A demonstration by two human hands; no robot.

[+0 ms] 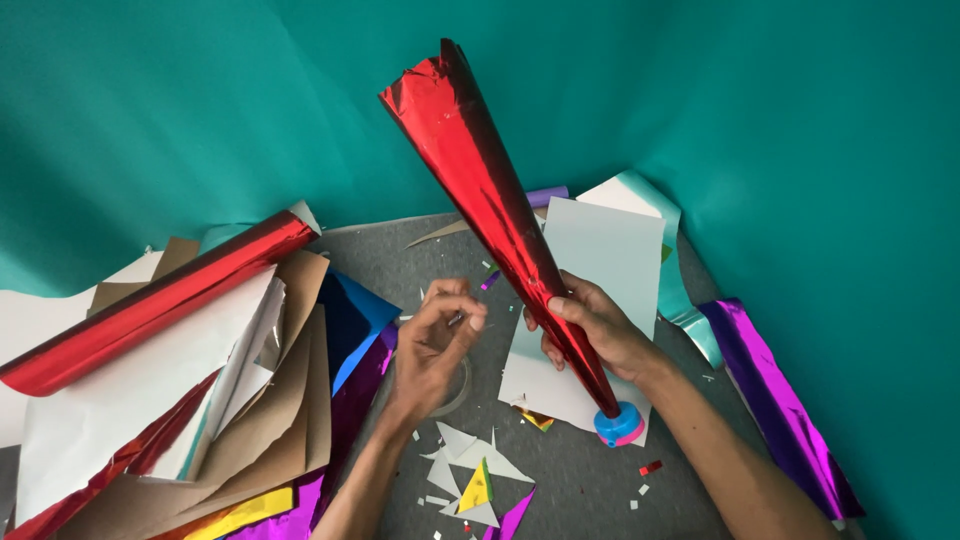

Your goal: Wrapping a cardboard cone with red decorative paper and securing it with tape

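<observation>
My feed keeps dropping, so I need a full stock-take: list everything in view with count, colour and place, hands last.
foil cone: 1, shiny red, centre, tilted, wide end up
blue cap: 1, blue with pink, at the cone's narrow tip
foil roll: 1, red, lying at left over the paper pile
paper pile: several sheets, white, brown, blue, yellow and purple, lower left
pale sheet: 1, light grey-green, under the cone
purple foil: 1 strip, right edge
tape ring: 1, clear, under the left hand
scraps: many, white, yellow and purple, bottom centre
grey mat: 1, work surface
teal backdrop: 1, behind and around
left hand: pinching something small, too small to tell
right hand: gripping the cone
</observation>
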